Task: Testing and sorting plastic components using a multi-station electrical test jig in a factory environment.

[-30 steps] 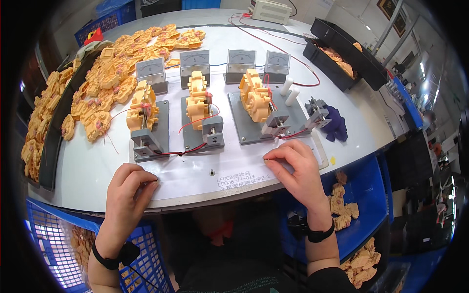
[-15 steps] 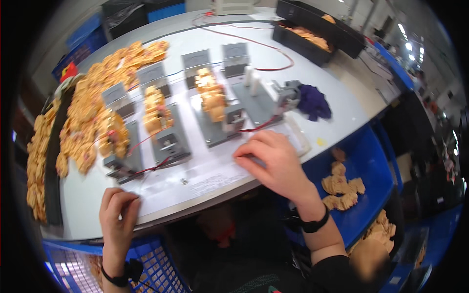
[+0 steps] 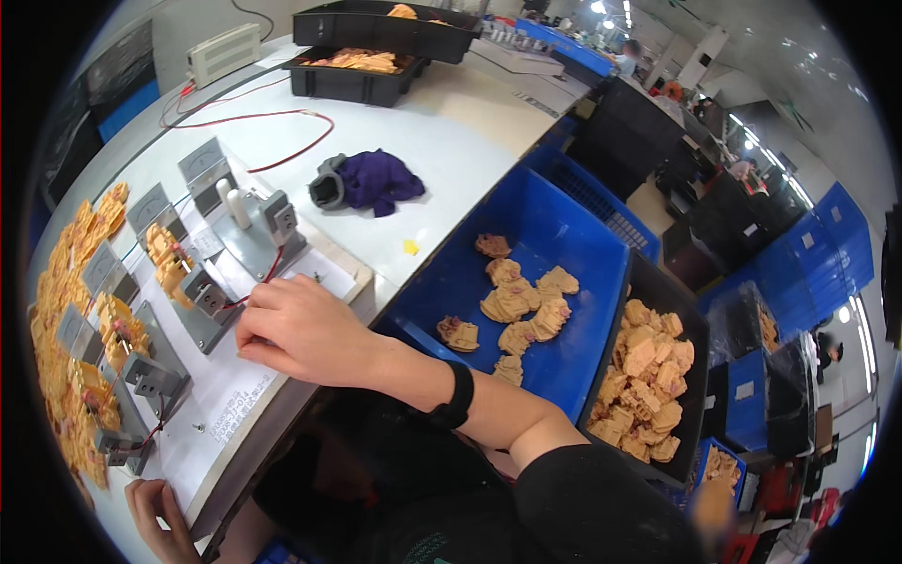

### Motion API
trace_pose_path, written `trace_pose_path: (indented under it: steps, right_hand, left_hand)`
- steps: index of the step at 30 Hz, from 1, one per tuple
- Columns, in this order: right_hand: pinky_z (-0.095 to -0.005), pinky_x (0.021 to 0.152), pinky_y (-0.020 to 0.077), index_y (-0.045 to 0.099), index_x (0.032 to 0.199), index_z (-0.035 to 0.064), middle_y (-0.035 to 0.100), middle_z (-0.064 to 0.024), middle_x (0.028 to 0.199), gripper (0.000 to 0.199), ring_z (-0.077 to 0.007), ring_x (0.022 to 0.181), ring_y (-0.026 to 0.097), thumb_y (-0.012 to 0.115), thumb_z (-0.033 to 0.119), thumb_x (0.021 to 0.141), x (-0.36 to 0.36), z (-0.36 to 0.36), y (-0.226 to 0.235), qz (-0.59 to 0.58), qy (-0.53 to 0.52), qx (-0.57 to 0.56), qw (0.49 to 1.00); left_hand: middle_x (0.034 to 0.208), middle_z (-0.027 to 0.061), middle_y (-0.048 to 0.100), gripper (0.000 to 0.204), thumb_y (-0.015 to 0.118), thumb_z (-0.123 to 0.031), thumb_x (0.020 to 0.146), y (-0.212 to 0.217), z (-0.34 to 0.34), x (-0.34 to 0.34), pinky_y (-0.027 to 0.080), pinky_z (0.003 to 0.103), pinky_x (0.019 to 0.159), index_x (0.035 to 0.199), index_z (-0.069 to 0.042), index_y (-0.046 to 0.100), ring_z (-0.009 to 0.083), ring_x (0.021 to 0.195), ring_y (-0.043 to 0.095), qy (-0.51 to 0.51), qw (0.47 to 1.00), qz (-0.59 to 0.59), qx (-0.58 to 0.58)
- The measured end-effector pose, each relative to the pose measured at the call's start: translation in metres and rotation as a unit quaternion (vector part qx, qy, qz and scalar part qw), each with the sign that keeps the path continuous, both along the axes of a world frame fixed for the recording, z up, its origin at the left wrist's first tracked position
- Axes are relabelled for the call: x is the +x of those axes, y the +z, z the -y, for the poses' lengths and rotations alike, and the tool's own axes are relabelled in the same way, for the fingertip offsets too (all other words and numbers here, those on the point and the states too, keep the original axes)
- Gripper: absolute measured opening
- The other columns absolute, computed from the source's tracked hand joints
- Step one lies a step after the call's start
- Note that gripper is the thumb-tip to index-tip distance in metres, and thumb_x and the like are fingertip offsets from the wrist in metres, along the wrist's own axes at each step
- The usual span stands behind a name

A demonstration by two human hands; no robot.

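My right hand (image 3: 305, 329) rests at the table's front edge, fingers curled with nothing visible in them. It is nearest to a grey metal fixture (image 3: 202, 324) that bears a tan moulded part (image 3: 169, 258). Lower left, my left hand (image 3: 158, 515) lies by the table edge, loosely bent, its thumb apart from the fingers. Two more fixtures to the left hold tan parts (image 3: 122, 331). The farthest-right fixture (image 3: 249, 244) carries two white posts (image 3: 235, 204) and no tan part. Each fixture has an upright meter panel (image 3: 204, 169) behind it.
Many tan parts (image 3: 56, 329) cover the table's left side. A purple cloth (image 3: 381, 181) lies behind the fixtures. Beside my right arm are a blue bin (image 3: 583, 235) and a black crate (image 3: 695, 348) with tan parts. Black trays (image 3: 376, 38) and a power unit (image 3: 224, 54) stand at the back.
The view has swung to the right, so the table and fixtures appear farther left and the bins show fully. Both hands stay near the table's front edge.
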State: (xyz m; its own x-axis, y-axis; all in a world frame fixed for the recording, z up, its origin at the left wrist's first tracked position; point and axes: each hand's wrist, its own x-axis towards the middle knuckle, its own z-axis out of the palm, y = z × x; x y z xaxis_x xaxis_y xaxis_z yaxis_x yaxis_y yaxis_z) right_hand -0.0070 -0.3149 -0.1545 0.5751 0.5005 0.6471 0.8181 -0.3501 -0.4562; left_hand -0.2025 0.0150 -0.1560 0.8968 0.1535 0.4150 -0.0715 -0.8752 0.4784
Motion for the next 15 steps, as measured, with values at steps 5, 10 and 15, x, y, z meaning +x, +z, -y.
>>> trace_pose_path:
  steps: [5, 10, 15]
  right_hand:
    - [-0.0417, 0.091, 0.0406, 0.065, 0.095, 0.0135, 0.058, -0.0034, 0.096, 0.022, -0.0236, 0.100, 0.058, 0.079, 0.019, 0.080, -0.025, -0.022, 0.005, 0.100, 0.012, 0.051, 0.994]
    - [-0.0387, 0.090, 0.0423, 0.066, 0.086, 0.0115, 0.058, -0.0033, 0.092, 0.017, -0.0229, 0.096, 0.057, 0.077, 0.021, 0.078, -0.052, -0.074, -0.010, 0.120, 0.066, -0.005, 0.991]
    - [-0.0368, 0.086, 0.0437, 0.066, 0.082, 0.0103, 0.057, -0.0037, 0.089, 0.017, -0.0229, 0.095, 0.056, 0.076, 0.022, 0.077, -0.049, -0.087, -0.017, 0.152, 0.052, -0.027, 0.987]
  left_hand:
    - [0.095, 0.0109, 0.071, 0.015, 0.070, -0.012, 0.099, 0.029, 0.022, 0.006, 0.050, 0.030, 0.061, 0.108, 0.000, 0.071, 0.0186, 0.070, 0.061, -0.047, 0.997, -0.006, 0.053]
    - [0.094, 0.0113, 0.070, 0.016, 0.070, -0.012, 0.099, 0.029, 0.020, 0.005, 0.050, 0.030, 0.062, 0.108, 0.001, 0.071, 0.0187, 0.071, 0.060, -0.053, 0.997, 0.004, 0.051]
    - [0.098, 0.0081, 0.052, 0.004, 0.058, 0.003, 0.097, 0.007, 0.010, 0.011, 0.041, 0.027, 0.068, 0.101, 0.003, 0.057, 0.0160, 0.076, 0.051, -0.050, 0.998, 0.031, 0.007]
